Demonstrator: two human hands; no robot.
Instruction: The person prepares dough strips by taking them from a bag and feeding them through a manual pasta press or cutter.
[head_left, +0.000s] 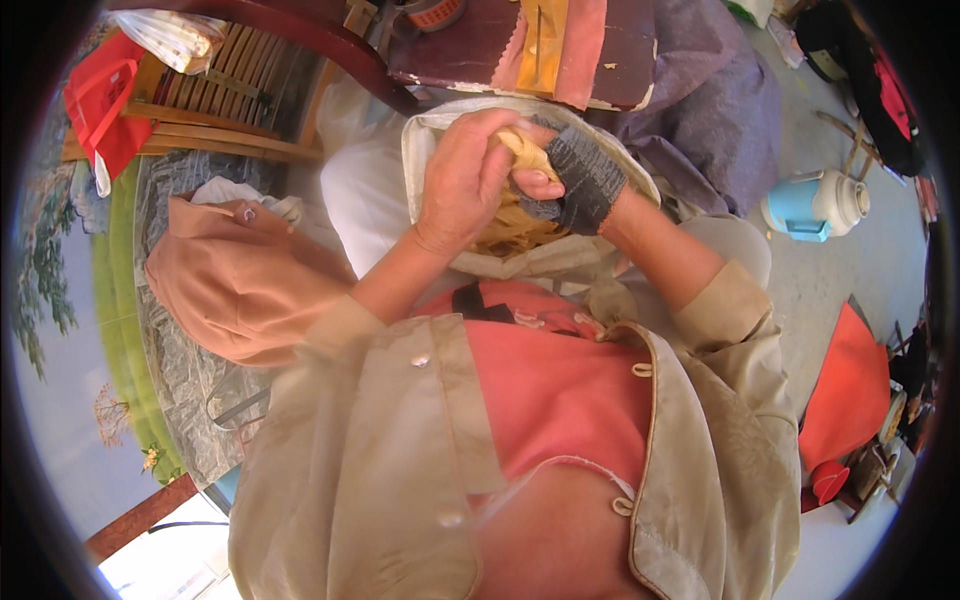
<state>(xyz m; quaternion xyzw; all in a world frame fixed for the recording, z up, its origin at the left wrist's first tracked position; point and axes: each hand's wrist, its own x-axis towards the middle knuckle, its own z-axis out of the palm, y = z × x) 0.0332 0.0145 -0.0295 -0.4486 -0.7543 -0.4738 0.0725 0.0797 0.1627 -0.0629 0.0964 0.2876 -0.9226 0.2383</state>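
My bare left hand (466, 176) and my right hand (581, 176), in a dark grey knit glove with bare fingertips, meet above my lap. Between them is a twisted bundle of pale yellow strips (525, 152), gripped by both. Their exact material is unclear. Directly below, an off-white cloth bag (517, 262) lies open, with more loose yellow strips (517, 229) inside. My hands partly cover its mouth. Beyond the bag, a yellow wooden block (541, 45) with a narrow dark metal piece along it rests on pink cloth (583, 52).
A worn dark red wooden surface (450, 64) carries the block and an orange basket-like container (431, 13). A wooden slatted chair (240, 71) stands at left, near a brown garment (232, 277). To the right are purple-grey cloth (697, 97) and a blue-and-white thermos (814, 204) on the floor.
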